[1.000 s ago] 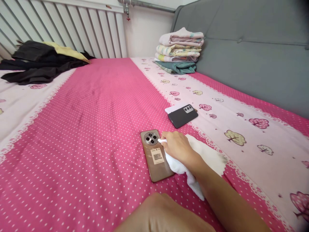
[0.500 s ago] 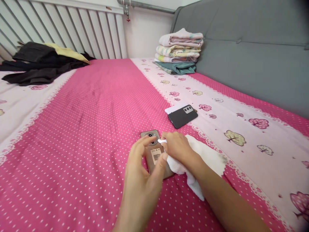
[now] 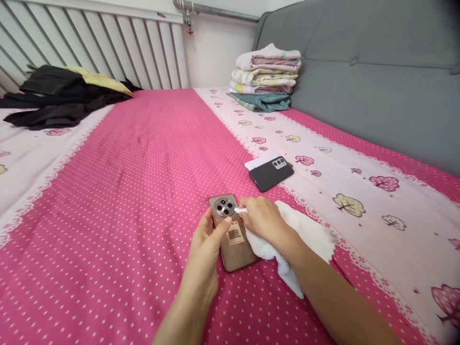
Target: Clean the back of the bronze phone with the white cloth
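Note:
A brown phone (image 3: 239, 255) lies back side up on the pink bedding, with a round camera module and a pale label showing. My left hand (image 3: 203, 256) grips its left edge, thumb resting on the back just below the camera and fingers along the side. On the phone's right, my right hand (image 3: 264, 218) is closed on a white cloth (image 3: 305, 230). A small twisted tip of the cloth pokes out between its fingertips, close to the camera module. The rest of the cloth spreads under and beyond the right wrist.
A black phone (image 3: 271, 175) rests on a white flat item just beyond my hands. Farther back are a folded stack of cloths (image 3: 266, 76) by the grey headboard (image 3: 377, 86), and dark clothes (image 3: 61, 96) near the white radiator (image 3: 122, 48).
My left hand has dropped from over the camera module to the phone's left edge and taken hold there, uncovering the lenses. My right hand stays with the cloth in nearly the same place.

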`<state>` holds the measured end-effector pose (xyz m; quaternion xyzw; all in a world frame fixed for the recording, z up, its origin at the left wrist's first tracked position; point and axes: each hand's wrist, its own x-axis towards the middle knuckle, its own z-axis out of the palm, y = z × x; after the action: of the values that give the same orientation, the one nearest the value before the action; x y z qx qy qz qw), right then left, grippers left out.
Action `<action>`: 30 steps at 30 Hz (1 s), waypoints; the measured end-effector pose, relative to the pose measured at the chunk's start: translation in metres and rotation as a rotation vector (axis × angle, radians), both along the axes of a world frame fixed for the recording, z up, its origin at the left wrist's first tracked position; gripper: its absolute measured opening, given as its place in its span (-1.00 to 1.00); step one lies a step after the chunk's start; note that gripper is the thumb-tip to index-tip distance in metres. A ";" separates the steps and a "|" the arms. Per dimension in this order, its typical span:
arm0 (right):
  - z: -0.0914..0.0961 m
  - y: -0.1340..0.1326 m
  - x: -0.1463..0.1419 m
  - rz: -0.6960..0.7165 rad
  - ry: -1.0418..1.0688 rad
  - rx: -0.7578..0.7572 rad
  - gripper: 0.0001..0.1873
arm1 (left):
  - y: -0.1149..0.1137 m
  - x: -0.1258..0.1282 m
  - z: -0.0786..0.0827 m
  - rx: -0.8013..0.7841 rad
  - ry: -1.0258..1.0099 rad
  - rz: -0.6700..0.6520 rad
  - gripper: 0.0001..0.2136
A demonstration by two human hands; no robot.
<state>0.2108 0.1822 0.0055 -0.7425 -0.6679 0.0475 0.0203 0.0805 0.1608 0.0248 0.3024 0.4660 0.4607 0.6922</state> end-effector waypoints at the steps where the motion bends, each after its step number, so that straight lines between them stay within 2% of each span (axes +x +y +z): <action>1: 0.000 0.000 0.000 0.002 -0.001 0.003 -0.81 | 0.000 0.000 -0.001 -0.021 -0.002 0.011 -0.66; 5: -0.001 0.001 0.000 0.002 -0.006 0.003 -0.81 | 0.002 -0.002 -0.008 -0.099 0.008 0.052 -0.55; 18: 0.000 0.002 0.000 -0.008 0.021 -0.016 -0.82 | 0.003 0.001 -0.011 -0.092 -0.034 0.090 -0.63; 30: -0.002 0.001 0.001 0.002 0.011 0.016 -0.84 | 0.003 0.001 -0.012 -0.108 -0.019 0.103 -0.62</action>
<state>0.2113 0.1828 0.0039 -0.7413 -0.6689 0.0463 0.0300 0.0816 0.1636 0.0132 0.2358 0.4986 0.4727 0.6873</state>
